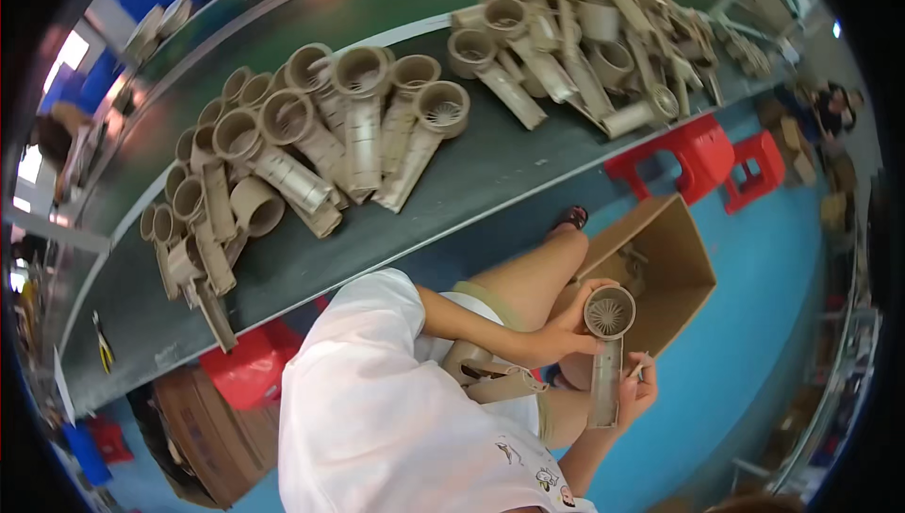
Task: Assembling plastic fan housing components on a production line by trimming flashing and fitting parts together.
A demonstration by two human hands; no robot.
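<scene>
My left hand (pixel 564 332) is wrapped round the cup end of a beige plastic part (pixel 606 362). The part has a round cup with radiating ribs inside and a long channel-shaped handle. Beside the handle, my right hand (pixel 639 394) is closed, fingers pinched at a small pale item that is too small to name. More beige parts (pixel 504 383) of similar make rest on my lap. An open cardboard box (pixel 679 273) stands just beyond my hands, with a few beige pieces inside.
A dark green work surface (pixel 490 173) carries heaps of beige cup-and-handle parts (pixel 287 117). Yellow-handled pliers (pixel 102 343) lie at its left end. Red stools (pixel 693 159) stand beyond the box, another red stool (pixel 250 367) by a brown carton (pixel 212 438) on the left.
</scene>
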